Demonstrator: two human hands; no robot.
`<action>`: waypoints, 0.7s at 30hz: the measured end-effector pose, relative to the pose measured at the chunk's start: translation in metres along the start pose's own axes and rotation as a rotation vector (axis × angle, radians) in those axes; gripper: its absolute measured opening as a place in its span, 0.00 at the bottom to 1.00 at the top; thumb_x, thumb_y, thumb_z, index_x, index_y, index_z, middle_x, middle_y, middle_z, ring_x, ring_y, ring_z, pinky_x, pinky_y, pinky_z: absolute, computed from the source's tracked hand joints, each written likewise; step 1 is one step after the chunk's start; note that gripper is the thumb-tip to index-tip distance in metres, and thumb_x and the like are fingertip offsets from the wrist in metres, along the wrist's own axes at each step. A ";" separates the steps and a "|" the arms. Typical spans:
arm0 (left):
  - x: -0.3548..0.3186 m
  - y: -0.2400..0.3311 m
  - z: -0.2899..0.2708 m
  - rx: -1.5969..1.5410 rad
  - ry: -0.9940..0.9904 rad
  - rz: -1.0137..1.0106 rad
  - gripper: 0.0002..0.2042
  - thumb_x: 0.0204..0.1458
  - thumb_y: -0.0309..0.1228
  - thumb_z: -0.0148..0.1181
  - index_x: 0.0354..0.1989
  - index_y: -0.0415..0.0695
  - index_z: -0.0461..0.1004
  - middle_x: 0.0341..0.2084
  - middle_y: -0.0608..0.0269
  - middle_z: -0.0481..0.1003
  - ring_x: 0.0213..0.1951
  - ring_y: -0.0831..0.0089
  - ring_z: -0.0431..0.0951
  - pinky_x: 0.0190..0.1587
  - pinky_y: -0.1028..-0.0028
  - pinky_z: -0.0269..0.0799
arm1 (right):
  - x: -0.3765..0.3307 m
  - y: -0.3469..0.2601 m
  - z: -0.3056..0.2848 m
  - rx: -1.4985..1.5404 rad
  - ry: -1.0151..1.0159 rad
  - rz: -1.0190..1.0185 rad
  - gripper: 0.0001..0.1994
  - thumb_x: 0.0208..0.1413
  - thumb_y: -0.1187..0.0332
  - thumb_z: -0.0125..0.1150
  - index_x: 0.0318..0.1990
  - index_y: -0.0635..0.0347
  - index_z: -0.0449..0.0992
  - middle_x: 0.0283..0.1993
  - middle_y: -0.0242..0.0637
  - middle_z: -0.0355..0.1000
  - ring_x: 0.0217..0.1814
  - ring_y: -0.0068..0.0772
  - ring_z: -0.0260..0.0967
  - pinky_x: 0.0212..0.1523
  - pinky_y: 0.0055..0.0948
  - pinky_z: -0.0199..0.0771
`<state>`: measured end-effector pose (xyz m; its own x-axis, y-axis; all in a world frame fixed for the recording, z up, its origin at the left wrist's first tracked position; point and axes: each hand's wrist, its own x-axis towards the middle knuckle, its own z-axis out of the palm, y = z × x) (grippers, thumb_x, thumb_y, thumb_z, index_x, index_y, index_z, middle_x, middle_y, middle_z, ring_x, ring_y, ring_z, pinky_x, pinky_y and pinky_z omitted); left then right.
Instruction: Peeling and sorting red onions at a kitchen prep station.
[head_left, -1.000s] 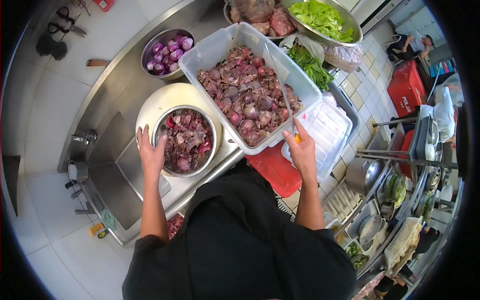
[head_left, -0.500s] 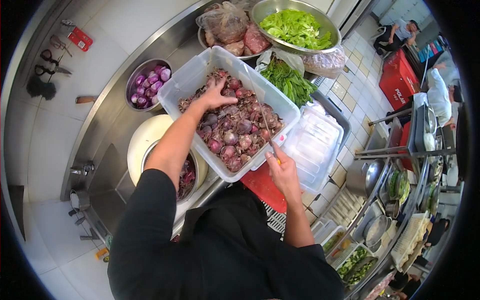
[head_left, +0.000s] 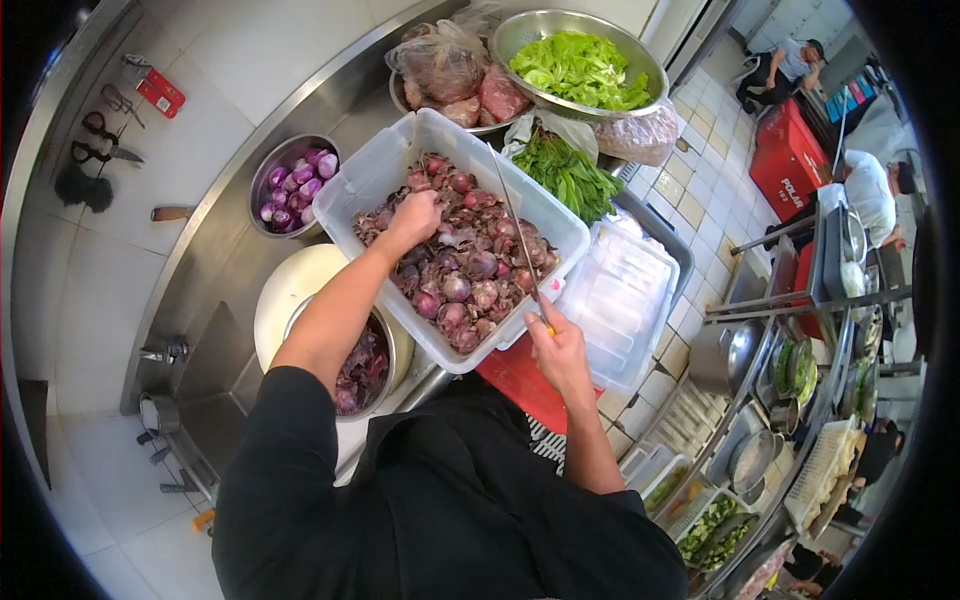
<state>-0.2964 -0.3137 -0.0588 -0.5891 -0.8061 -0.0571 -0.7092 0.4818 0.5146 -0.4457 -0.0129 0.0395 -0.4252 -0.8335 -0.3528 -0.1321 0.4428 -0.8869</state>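
A translucent plastic bin (head_left: 350, 178) full of unpeeled red onions (head_left: 482, 265) and loose dry skins stands in front of me. Inside it, my left hand (head_left: 414, 218) is closed among the onions at the left; its fingertips are hidden, so what it grips does not show. My right hand (head_left: 560, 352) grips a knife (head_left: 519, 228) by its handle at the bin's near right edge. The long blade points away from me, over the onions. Left of the bin, a metal bowl (head_left: 257, 190) holds peeled purple onions. A pot of dark red onion skins (head_left: 362, 372) sits below my left forearm.
A round cream-coloured board (head_left: 287, 290) lies beside the pot, on the steel sink counter (head_left: 215, 255). Behind the bin are bagged meat (head_left: 440, 65), a bowl of lettuce (head_left: 585, 70) and leafy greens (head_left: 562, 175). A clear lid (head_left: 625, 300) lies at right. Co-workers and shelves stand farther right.
My left hand was spread over the onions and is now closed among them. The right hand still holds the knife. The view has shifted slightly.
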 end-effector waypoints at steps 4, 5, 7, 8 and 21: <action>-0.042 0.015 -0.077 -0.262 0.059 -0.113 0.16 0.56 0.38 0.57 0.45 0.38 0.78 0.33 0.50 0.80 0.38 0.61 0.80 0.45 0.66 0.73 | -0.001 0.003 0.001 0.107 0.009 -0.027 0.26 0.62 0.61 0.56 0.65 0.63 0.65 0.17 0.23 0.60 0.16 0.14 0.57 0.18 0.19 0.58; -0.063 0.015 -0.097 -0.495 0.105 -0.155 0.16 0.57 0.37 0.57 0.46 0.37 0.77 0.33 0.53 0.80 0.37 0.66 0.80 0.43 0.69 0.73 | -0.002 0.002 0.001 0.100 0.015 -0.029 0.25 0.62 0.62 0.56 0.65 0.62 0.65 0.16 0.22 0.59 0.16 0.14 0.56 0.18 0.19 0.57; -0.105 -0.007 -0.124 -0.694 0.257 -0.144 0.15 0.60 0.32 0.56 0.49 0.33 0.74 0.35 0.60 0.79 0.36 0.77 0.77 0.40 0.76 0.73 | 0.000 0.004 0.003 0.125 0.001 -0.038 0.25 0.62 0.62 0.56 0.64 0.62 0.66 0.16 0.22 0.59 0.15 0.14 0.56 0.17 0.19 0.57; -0.131 -0.003 -0.141 -0.857 0.266 -0.275 0.14 0.59 0.30 0.57 0.49 0.34 0.73 0.36 0.62 0.78 0.36 0.79 0.76 0.41 0.77 0.73 | 0.001 0.006 0.002 0.154 0.004 -0.040 0.24 0.63 0.62 0.56 0.64 0.61 0.66 0.16 0.21 0.59 0.15 0.14 0.55 0.17 0.19 0.57; -0.298 -0.008 -0.131 -0.035 -0.036 -0.298 0.29 0.50 0.44 0.65 0.55 0.35 0.70 0.55 0.41 0.69 0.50 0.48 0.75 0.56 0.61 0.68 | 0.003 -0.004 0.000 0.013 -0.020 -0.041 0.25 0.61 0.61 0.56 0.64 0.62 0.67 0.18 0.25 0.61 0.20 0.17 0.58 0.23 0.24 0.61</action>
<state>-0.0651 -0.1225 0.0661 -0.3707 -0.8971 -0.2405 -0.8396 0.2131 0.4996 -0.4469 -0.0173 0.0418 -0.4020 -0.8573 -0.3216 -0.1374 0.4037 -0.9045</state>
